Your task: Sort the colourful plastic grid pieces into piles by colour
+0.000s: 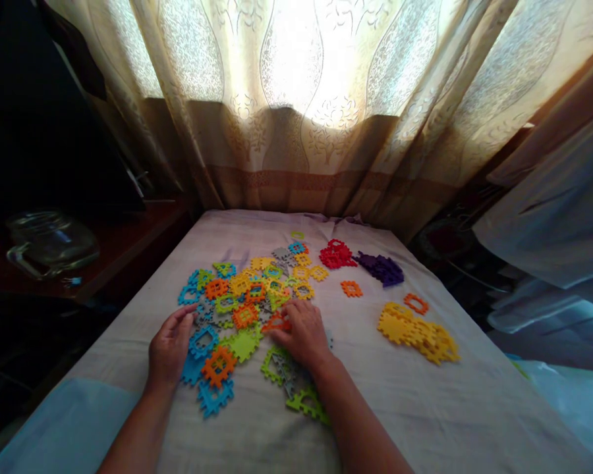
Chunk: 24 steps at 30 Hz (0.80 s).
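Observation:
A mixed heap of notched plastic interlocking tiles in blue, green, orange, yellow and grey lies on the cloth-covered table. My right hand (pixel 304 331) reaches into its right side, with thumb and fingers closed about an orange-red interlocking tile (pixel 275 322). At the heap's left edge, my left hand (pixel 170 343) rests with loosely bent fingers and nothing visible in them. Close beside it are a blue square-holed tile (pixel 203 341) and an orange tile (pixel 219 367). Between the hands sits a solid green tile (pixel 244 343). My right forearm partly covers a green tile (pixel 307 403).
Separate piles of red tiles (pixel 336 255), purple tiles (pixel 381 268) and yellow tiles (pixel 418 332) lie to the right. Two orange tiles lie near them, one a hollow frame (pixel 416 303). A glass jug (pixel 52 243) stands on the dark side table; a curtain (pixel 286 151) hangs behind.

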Each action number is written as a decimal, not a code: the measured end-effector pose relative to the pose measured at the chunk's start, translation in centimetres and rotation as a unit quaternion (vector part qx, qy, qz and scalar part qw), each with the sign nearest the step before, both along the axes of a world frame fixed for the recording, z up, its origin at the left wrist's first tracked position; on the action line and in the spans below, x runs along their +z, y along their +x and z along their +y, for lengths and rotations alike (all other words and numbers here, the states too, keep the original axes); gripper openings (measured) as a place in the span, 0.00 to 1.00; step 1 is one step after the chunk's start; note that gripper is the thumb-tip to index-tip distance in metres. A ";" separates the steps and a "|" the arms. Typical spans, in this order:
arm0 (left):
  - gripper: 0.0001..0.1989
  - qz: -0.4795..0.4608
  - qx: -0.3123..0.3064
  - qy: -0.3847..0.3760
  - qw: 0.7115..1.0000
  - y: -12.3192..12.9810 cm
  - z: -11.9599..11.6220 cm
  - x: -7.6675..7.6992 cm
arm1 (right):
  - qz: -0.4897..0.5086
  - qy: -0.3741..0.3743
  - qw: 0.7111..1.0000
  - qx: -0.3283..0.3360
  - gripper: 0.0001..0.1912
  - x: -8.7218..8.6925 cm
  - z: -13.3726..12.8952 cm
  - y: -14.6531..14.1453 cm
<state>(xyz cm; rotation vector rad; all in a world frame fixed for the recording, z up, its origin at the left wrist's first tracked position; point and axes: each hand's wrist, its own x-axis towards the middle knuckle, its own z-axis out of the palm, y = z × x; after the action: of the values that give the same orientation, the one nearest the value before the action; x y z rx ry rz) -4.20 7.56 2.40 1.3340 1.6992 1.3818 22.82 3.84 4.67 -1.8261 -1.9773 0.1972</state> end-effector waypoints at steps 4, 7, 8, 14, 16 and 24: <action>0.26 -0.010 0.002 -0.011 1.000 -0.1 0.1 -0.1 | 0.000 -0.085 0.996 -0.012 0.12 1.7 -0.1 2.5; 0.26 -0.010 0.002 -0.020 1.000 -0.1 0.1 0.0 | 0.031 -0.100 0.991 -0.081 0.13 2.3 -0.2 5.5; 0.26 -0.004 0.004 -0.019 1.000 -0.1 0.1 0.1 | 0.041 -0.086 0.988 -0.123 0.14 2.2 -0.1 6.5; 0.26 0.001 0.008 -0.019 1.000 -0.2 0.1 0.2 | 0.052 -0.066 0.928 -0.363 0.19 0.0 0.6 10.6; 0.26 -0.003 0.008 -0.021 1.000 -0.1 0.1 0.2 | 0.053 -0.079 0.917 -0.387 0.20 -0.6 0.7 11.1; 0.24 0.010 0.014 -0.022 1.000 0.2 0.0 0.6 | -0.013 -0.013 0.921 -0.390 0.24 -2.0 1.0 11.0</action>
<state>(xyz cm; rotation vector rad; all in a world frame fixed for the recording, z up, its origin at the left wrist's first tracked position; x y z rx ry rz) -4.00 7.56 3.04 1.3096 1.7576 1.3415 33.81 4.84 2.69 -2.4729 -1.1175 -0.0537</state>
